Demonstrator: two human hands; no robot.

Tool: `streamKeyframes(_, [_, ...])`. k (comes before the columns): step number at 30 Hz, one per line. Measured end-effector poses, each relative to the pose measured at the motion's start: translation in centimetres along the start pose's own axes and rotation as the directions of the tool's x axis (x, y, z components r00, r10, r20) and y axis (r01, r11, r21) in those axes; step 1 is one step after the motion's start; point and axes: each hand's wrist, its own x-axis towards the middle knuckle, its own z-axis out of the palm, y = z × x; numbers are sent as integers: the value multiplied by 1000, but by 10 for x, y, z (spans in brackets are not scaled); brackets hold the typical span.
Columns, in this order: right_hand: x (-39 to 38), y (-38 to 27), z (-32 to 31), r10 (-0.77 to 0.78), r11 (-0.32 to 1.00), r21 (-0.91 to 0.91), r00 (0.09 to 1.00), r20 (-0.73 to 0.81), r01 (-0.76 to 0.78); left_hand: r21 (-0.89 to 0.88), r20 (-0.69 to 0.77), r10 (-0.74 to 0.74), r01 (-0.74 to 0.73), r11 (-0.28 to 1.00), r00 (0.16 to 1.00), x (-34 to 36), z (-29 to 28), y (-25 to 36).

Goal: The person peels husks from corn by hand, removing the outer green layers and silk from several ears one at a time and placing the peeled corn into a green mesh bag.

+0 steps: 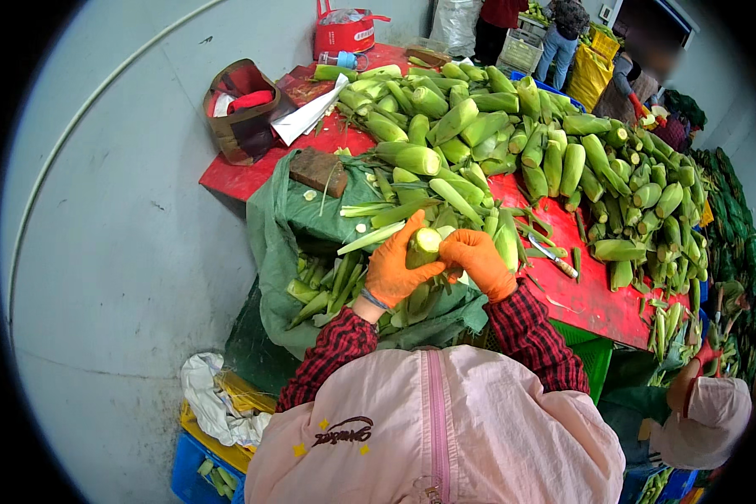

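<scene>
My left hand (401, 267), in an orange rubber glove, wraps round an ear of corn (427, 243) whose pale cut end points up. Against the right side of that ear, my right hand (481, 259), gloved alike, has its fingers pinched together on the husk; the fingertips are partly hidden. Below both hands hangs a green woven sack (275, 244), its mouth spread over the table edge, with stripped green husks (332, 290) inside. A knife (554, 257) lies on the red tabletop (592, 290) right of my right hand.
A big heap of unpeeled corn (496, 126) covers the table ahead and to the right. A brown block (317, 171) weighs on the sack. Paper bag (242, 109) and red bag (344, 34) stand far left. A co-worker in a pale cap (714, 420) is close by, lower right.
</scene>
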Motion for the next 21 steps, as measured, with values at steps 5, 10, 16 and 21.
streamKeyframes(5, [3, 17, 11, -56, 992, 109, 997, -62, 62, -298, -27, -49, 39, 954, 998, -4, -2, -12])
streamKeyframes(10, [17, 58, 6, -335, 939, -137, 932, -141, 316, -697, -86, -115, 23, 717, 990, -5, -2, -27])
streamKeyframes(16, [17, 14, 38, -277, 939, 248, 951, 140, 237, -856, -45, -239, 86, 509, 970, -1, -6, -18])
streamKeyframes(21, [-13, 2, 12, -220, 948, 288, 932, 289, 135, -967, -219, -443, -134, 215, 870, 18, -69, -106])
